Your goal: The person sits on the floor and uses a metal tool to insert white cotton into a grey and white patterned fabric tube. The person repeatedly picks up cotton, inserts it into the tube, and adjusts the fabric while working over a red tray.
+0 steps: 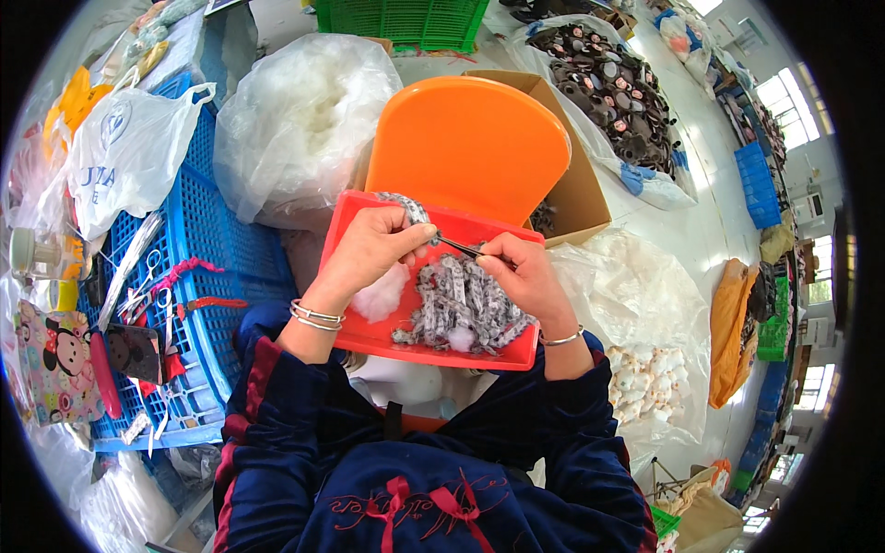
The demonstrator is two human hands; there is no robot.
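Two hands: both work over a red tray (369, 334) resting on the person's lap.
Left hand (369, 251): closed, fingers pinching one small grey-and-white fabric piece (408, 208) at the tray's far edge.
Right hand (518, 273): closed around thin dark tweezers (458, 245); their tip points toward the left hand's fingertips and seems to meet the pinched piece, though the contact is too small to tell for sure.
Under the right hand: a heap of grey-and-white fabric pieces (464, 309) lies in the tray, touching the palm side.
Below the left hand: a tuft of white stuffing (380, 297) sits in the tray, just beside the heap.
Beyond both hands: an orange plastic seat (468, 146) rises behind the tray, with a cardboard box (581, 189) behind it.
Left of the left hand: a blue crate (207, 240) carrying scissors (143, 276), and a clear bag of white stuffing (304, 120) farther off.
Right of the right hand: a clear bag of small pale toys (645, 378).
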